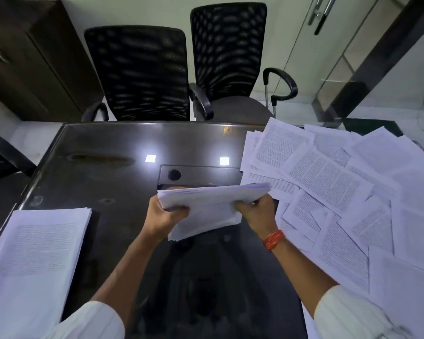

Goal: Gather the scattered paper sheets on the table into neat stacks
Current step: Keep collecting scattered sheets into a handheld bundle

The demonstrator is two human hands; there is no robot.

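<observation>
Bundle of printed sheets [206, 204], frame centre, clenched by left hand [168, 216] and right hand [256, 211] above dark surface [108, 167]; neat stack [34, 253] lower left; scattered sheets [340, 192] right.

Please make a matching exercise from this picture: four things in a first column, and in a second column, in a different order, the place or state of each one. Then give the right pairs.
Column 1
1. bundle of sheets
2. neat stack
3. scattered sheets
4. office chairs

Column 2
A. spread loosely over the right part of the table
B. behind the far edge of the table
C. held above the table by the left hand and right hand
D. lying squared on the near left part of the table

Pairs: 1-C, 2-D, 3-A, 4-B
</observation>
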